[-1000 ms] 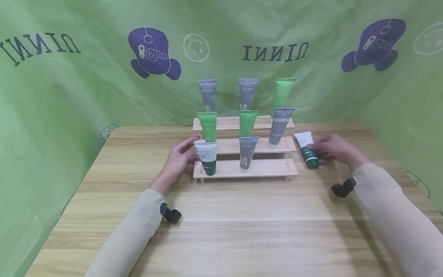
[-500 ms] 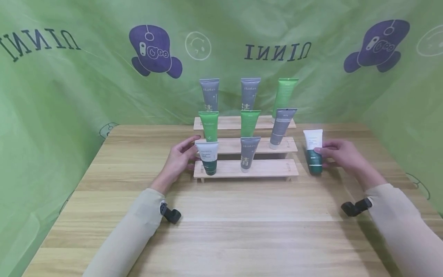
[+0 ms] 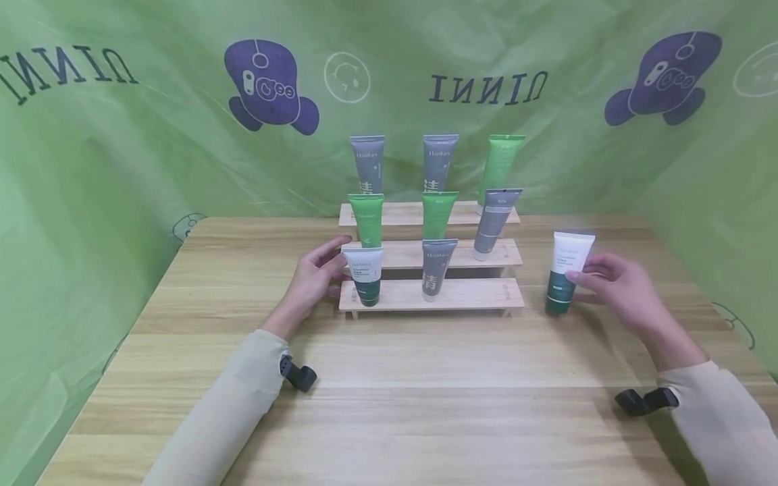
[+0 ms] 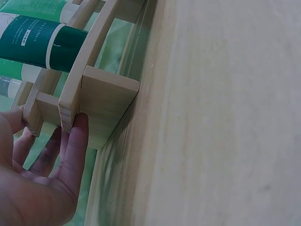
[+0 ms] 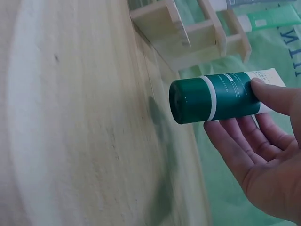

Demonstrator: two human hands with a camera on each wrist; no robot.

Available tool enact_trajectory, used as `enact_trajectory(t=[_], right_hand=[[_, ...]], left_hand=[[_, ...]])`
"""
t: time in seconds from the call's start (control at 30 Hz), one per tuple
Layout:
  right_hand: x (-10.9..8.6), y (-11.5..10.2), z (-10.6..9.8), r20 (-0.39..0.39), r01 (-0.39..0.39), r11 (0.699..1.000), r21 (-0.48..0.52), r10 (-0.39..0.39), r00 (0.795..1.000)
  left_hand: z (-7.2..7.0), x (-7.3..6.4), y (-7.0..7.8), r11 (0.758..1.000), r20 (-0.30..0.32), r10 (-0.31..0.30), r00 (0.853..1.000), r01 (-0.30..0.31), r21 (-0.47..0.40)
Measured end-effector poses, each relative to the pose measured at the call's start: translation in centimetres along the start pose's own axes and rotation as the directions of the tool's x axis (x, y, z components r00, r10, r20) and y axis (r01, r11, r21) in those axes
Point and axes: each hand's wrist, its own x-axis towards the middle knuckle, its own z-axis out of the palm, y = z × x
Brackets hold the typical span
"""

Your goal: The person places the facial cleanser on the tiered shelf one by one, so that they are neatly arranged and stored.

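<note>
In the head view my right hand (image 3: 620, 290) pinches a white and dark green squeeze tube (image 3: 568, 266), cap down, right of the stand. The right wrist view shows its green cap (image 5: 190, 100) above the tabletop, thumb on one side and fingers on the other. My left hand (image 3: 313, 280) grips the left end of a three-step wooden display stand (image 3: 468, 297). In the left wrist view its fingertips (image 4: 80, 123) touch the front step's end. A matching white and green tube (image 3: 366, 273) and a grey tube (image 3: 435, 270) stand on the front step.
Two green tubes, one at the left (image 3: 367, 219), and a grey tube (image 3: 495, 223) stand on the middle step. Two grey tubes and a green tube (image 3: 501, 162) are on the back step. A green printed curtain (image 3: 389, 115) hangs behind the wooden table (image 3: 425, 405).
The white and green tube in my right hand has come up from a tilted position at the stand's right to nearly upright, moving right and toward me. My left hand stays at the stand.
</note>
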Motion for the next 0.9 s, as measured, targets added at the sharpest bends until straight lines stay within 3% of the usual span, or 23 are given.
enact_trajectory(t=[0.33,0.6,0.9], right_hand=[[-2.6,-1.4,1.2,-0.066,0.056,0.996,0.068,-0.052,0.996],[-4.2,-3.0,2.7,-0.071,0.085,0.995,0.043,-0.082,0.994],[-4.2,-4.4,5.4,-0.057,0.176,0.959,0.223,-0.168,0.984]], left_hand=[[0.0,0.1,-0.1,1.000,-0.004,-0.001,1.000,0.001,-0.005],[0.0,0.1,0.0,1.000,0.004,-0.002,1.000,0.002,-0.006],[0.0,0.2,-0.1,1.000,0.001,0.000,1.000,0.000,0.000]])
